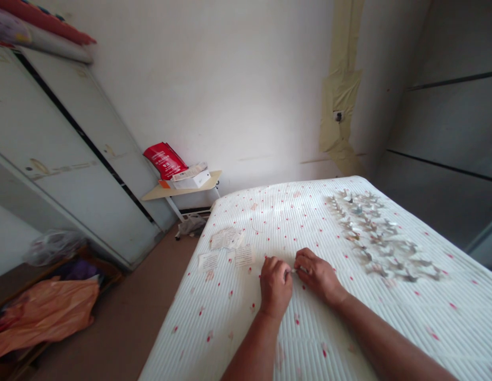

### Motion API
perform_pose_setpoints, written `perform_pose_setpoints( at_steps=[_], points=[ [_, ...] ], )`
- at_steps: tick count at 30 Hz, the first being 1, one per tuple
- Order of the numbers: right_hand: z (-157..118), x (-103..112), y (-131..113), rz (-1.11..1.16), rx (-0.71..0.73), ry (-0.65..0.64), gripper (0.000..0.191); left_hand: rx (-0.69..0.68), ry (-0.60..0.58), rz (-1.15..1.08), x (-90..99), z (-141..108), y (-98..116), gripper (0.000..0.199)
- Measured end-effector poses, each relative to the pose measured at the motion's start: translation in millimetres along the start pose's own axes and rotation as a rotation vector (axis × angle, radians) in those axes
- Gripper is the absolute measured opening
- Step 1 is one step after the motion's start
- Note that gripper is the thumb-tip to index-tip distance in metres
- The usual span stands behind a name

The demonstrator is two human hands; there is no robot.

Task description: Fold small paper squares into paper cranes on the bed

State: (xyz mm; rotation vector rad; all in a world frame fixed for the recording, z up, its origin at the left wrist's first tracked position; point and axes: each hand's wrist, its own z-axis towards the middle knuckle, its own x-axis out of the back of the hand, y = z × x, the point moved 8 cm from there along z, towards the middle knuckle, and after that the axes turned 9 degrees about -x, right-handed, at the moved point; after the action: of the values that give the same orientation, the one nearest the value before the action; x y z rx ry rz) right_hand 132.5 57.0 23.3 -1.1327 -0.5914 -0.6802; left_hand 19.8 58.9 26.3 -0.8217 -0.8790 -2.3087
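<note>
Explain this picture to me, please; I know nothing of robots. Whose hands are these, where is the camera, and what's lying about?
There is no robot here: a person works with a bare left hand and right hand. The one picture comes from a camera worn on the head, looking forward and down. Between them the fingertips pinch a small pale piece, too small to make out clearly. Below is a ribbed white cover with red marks. On it, pieces of printed paper lie to the left, and many small folded-looking shapes, rather blurred, sit in rows to the right.
</note>
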Motion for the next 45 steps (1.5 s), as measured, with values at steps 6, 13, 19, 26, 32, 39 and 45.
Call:
perform_pose_setpoints(
  at_steps=[6, 13, 19, 26, 32, 39, 45],
  points=[
    [-5, -11, -6, -0.139, 0.141, -0.018, 0.022, -0.095, -0.125, 0.082, -10.0, -3, 5, 0.018],
    [-14, -5, -3, -0.016, 0.168, -0.159, 0.017, -0.117, -0.182, -0.03, -10.3, -12, 4, 0.018],
    [-15, -5, 2, 0.049, 0.132, -0.187, 0.019, -0.088, -0.18, -0.061, -6.0, -13, 3, 0.019],
    [-15, -9, 2, -0.008, 0.131, -0.184, 0.018, -0.049, -0.23, 0.006, -11.5, -12, 0, 0.015],
    [-15, -7, -1, -0.016, 0.147, -0.176, 0.02, -0.065, -0.219, 0.036, -9.7, -12, 2, 0.016],
    [-15, -3, -7, -0.021, 0.126, -0.171, 0.016, -0.05, -0.238, 0.039, -10.1, -12, 2, 0.014],
    [-14, -6, -7, -0.049, 0.123, -0.161, 0.019, -0.038, -0.246, 0.044, -8.9, -10, 3, 0.015]
  ],
)
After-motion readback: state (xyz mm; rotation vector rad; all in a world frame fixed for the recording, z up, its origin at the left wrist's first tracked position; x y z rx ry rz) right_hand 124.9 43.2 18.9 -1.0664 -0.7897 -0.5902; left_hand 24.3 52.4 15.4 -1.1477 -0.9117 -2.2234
